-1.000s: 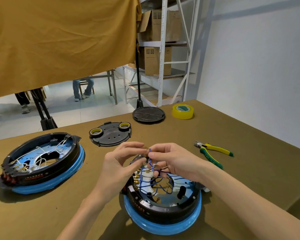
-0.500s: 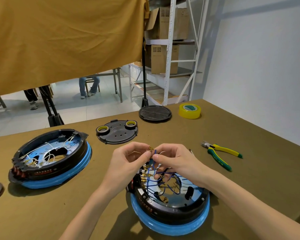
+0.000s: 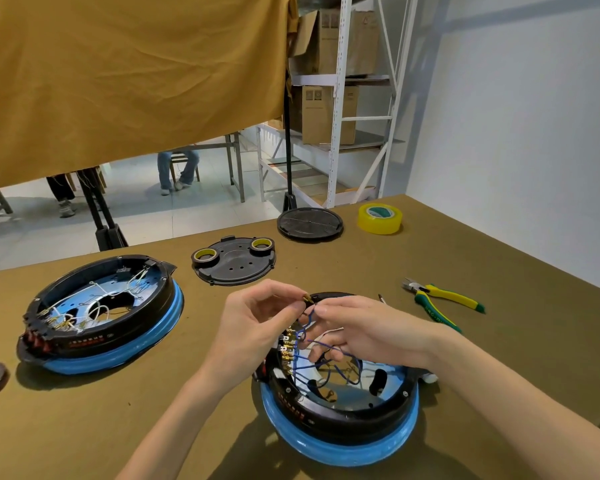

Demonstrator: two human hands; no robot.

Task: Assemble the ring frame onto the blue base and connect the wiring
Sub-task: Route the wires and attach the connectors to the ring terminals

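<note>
A black ring frame [image 3: 347, 415] sits on a blue base [image 3: 340, 448] in front of me, with blue wires [image 3: 326, 362] looped inside and a row of brass terminals [image 3: 288, 344] on its left wall. My left hand [image 3: 253, 323] pinches a small brass terminal [image 3: 306, 298] above the frame's far rim. My right hand [image 3: 364, 327] pinches the blue wire just beside that terminal. Both hands hover over the frame's back left part.
A second ring frame on a blue base [image 3: 101, 317] with white wires lies at the left. A black cover plate [image 3: 234, 261] carries two tape rolls, a round black lid [image 3: 310, 224] and yellow tape [image 3: 380, 218] lie behind. Green-yellow pliers [image 3: 440, 301] lie right.
The camera has shifted so the whole scene sits further right and lower. My hands stay together above the frame, still working the blue wire and its terminal.
</note>
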